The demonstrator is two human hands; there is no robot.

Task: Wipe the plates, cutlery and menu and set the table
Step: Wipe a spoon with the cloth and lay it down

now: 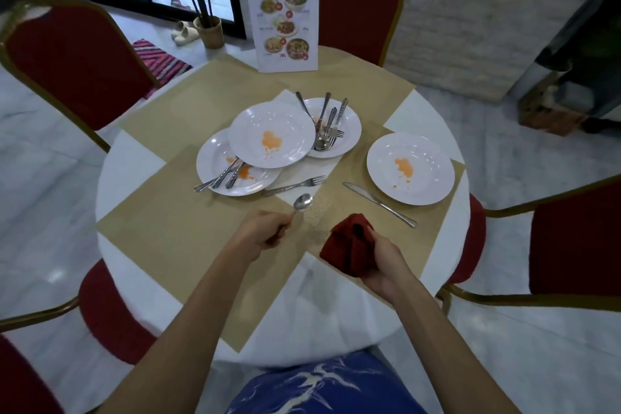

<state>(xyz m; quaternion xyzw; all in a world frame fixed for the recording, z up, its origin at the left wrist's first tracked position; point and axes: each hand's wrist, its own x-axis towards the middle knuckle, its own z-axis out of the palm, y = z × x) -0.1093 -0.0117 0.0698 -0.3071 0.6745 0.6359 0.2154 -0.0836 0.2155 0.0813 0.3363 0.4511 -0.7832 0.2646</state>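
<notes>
My left hand point(265, 232) grips the handle of a spoon point(301, 202), bowl pointing away over the near placemat. My right hand point(383, 267) holds a bunched dark red cloth point(349, 245), apart from the spoon. Three white plates overlap at the table's middle: the top one point(271, 133) has an orange stain, the lower left one point(215, 165) carries cutlery point(221, 176), the back one point(349, 126) holds several spoons and forks point(325, 126). A fourth stained plate point(410, 167) lies to the right, with a knife point(379, 204) beside it. A fork point(294, 185) lies on the mat. The menu point(285, 15) stands upright at the far edge.
The round white table point(127, 158) carries beige placemats point(188, 228). Red chairs with gold frames stand around it: far left point(77, 57), far middle point(359, 10), right point(571, 239) and near left point(111, 309). A potted plant point(208, 30) stands on the floor behind.
</notes>
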